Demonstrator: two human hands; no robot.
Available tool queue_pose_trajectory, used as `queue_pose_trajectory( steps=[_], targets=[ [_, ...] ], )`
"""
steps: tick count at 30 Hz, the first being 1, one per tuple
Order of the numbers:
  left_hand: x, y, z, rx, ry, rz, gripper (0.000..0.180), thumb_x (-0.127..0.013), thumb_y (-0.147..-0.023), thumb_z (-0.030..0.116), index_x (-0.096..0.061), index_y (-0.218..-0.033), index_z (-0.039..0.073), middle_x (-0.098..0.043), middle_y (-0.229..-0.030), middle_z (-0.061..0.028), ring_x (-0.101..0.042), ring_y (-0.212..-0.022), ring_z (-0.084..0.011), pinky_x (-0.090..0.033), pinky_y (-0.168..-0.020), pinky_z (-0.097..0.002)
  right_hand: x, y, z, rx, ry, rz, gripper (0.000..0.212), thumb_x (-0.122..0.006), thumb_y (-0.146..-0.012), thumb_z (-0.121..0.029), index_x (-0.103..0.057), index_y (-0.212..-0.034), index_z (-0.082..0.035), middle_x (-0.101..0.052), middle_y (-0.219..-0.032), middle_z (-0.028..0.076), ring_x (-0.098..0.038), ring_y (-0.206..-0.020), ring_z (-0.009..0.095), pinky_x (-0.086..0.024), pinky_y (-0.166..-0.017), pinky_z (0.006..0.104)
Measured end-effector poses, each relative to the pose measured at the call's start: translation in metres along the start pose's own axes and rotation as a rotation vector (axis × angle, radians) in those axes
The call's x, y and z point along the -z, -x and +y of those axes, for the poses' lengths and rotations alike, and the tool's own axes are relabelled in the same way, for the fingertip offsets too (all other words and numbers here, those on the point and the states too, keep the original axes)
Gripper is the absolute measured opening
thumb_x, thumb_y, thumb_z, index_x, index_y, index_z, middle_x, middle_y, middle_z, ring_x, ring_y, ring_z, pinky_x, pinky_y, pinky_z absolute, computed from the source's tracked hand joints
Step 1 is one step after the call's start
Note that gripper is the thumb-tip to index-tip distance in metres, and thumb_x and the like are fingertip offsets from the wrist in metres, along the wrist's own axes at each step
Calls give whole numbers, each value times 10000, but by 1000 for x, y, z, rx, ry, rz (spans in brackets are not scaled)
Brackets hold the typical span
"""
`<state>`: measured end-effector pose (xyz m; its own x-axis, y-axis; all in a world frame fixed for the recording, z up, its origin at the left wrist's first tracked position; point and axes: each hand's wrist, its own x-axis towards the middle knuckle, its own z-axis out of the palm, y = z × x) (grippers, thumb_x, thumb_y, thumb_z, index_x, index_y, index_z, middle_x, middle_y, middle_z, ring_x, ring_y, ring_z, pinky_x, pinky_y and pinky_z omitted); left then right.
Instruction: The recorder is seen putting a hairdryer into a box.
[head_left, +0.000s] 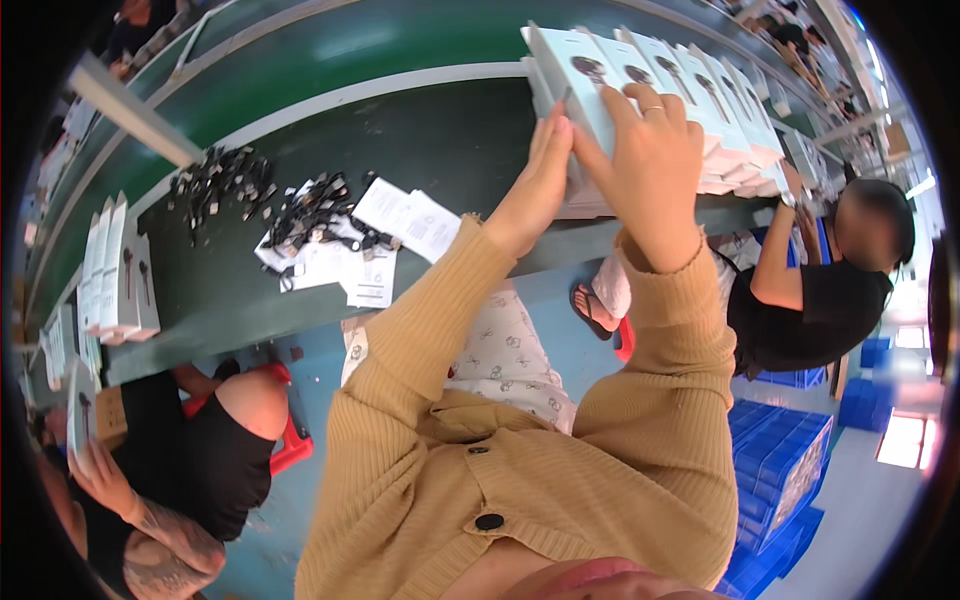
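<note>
Upright white boxes (pixel 655 55), each printed with a dark round-headed device with a handle, stand in a row at the back right of the dark green bench (pixel 440 115). My left hand (pixel 537 185) lies along the left edge of the closest white box (pixel 560 45), its fingers stretched out and together. On that box's front rests my right hand (pixel 645 165), fingers spread and slightly bent, its thumb close to my left fingertips. A ring is on one right finger. Neither hand visibly wraps around a box.
Bundles of black cables (pixel 225 185) and another cable pile (pixel 320 212) lie left, beside and over white printed leaflets (pixel 408 217). More white boxes (pixel 118 275) stand far left. One person (pixel 190 450) sits left holding a box; another (pixel 810 290) sits right. Blue crates (pixel 775 460) stand on the floor.
</note>
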<state>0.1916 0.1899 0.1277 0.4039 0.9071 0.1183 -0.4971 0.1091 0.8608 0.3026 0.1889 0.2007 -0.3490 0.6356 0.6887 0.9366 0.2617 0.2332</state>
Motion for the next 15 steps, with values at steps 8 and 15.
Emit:
queue_pose_trajectory(
  steps=[8, 15],
  targets=[
    [-13, -26, -21, -99, -1, -95, 736, -206, -963, 575, 35, -1490, 121, 8, -1555, -79, -7, -1426, -251, -85, -1136, -383, 28, 79, 32, -310, -350, 133, 456, -715, -743, -204, -597, -1165, -75, -444, -1307, 162, -382, -1221, 347, -300, -1013, 448],
    [-33, -26, -32, -109, -411, 91, 844, -271, -943, 597, 54, -1469, 23, 63, -1549, -153, 139, -1411, -334, 12, -1129, -423, -1, 179, 79, -717, -487, 116, 495, -678, -824, -201, -506, -1256, -29, -454, -1300, 175, -418, -1211, 344, -339, -1005, 402]
  ],
)
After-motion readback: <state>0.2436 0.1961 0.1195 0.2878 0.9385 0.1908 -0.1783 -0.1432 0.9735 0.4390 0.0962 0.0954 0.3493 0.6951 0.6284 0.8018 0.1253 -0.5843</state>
